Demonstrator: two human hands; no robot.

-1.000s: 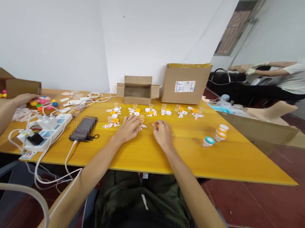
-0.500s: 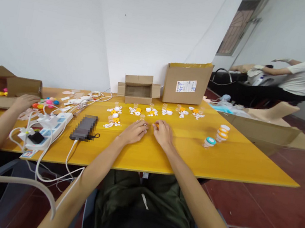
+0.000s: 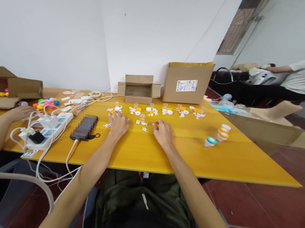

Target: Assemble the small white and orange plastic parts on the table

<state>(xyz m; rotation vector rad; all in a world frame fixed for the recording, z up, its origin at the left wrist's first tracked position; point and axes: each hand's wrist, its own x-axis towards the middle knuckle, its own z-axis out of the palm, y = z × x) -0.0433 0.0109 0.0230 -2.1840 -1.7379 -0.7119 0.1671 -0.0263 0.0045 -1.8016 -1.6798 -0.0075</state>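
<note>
My left hand (image 3: 118,124) lies on the yellow table (image 3: 235,160) with fingers reaching over a cluster of small white and orange pieces (image 3: 115,110); I cannot see whether it grips any. My right hand (image 3: 162,132) rests curled on the table, its fingertips pinched round a small orange piece (image 3: 157,124). More small white and orange pieces (image 3: 167,111) lie in groups in a row beyond both hands. A few white bits (image 3: 141,123) sit between the hands.
An open small cardboard box (image 3: 139,88) and a taller box (image 3: 187,81) stand at the back. Small capped jars (image 3: 221,132) sit right. A phone (image 3: 84,127), power strip (image 3: 46,128) and cables lie left. A co-worker's hand (image 3: 21,112) rests far left near coloured balls (image 3: 43,103). Another person stands back right.
My left hand has moved left and forward, away from my right hand, to the cluster of pieces. White bits it covered now show. The co-worker's hand drew back toward the power strip.
</note>
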